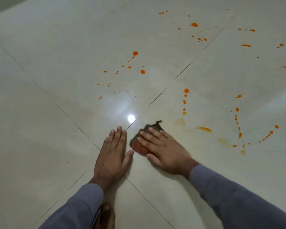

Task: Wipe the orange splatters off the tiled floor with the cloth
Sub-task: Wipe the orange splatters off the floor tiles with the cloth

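Note:
A small dark cloth [139, 147] with an orange-stained patch lies on the pale tiled floor [56, 80]. My right hand [162, 149] presses flat on the cloth with straight fingers. My left hand [113, 156] rests flat on the floor just left of it, palm down, fingers straight. Orange splatters [135, 53] dot the tile ahead. A curved line of drops [238, 123] runs to the right. Pale orange smears [204, 129] lie just right of the cloth.
Dark grout lines [172, 81] cross under my left hand. A bright light reflection [131, 118] shows on the floor ahead of my hands. More orange drops [194, 24] lie far ahead. A foot [106, 215] is at the bottom edge.

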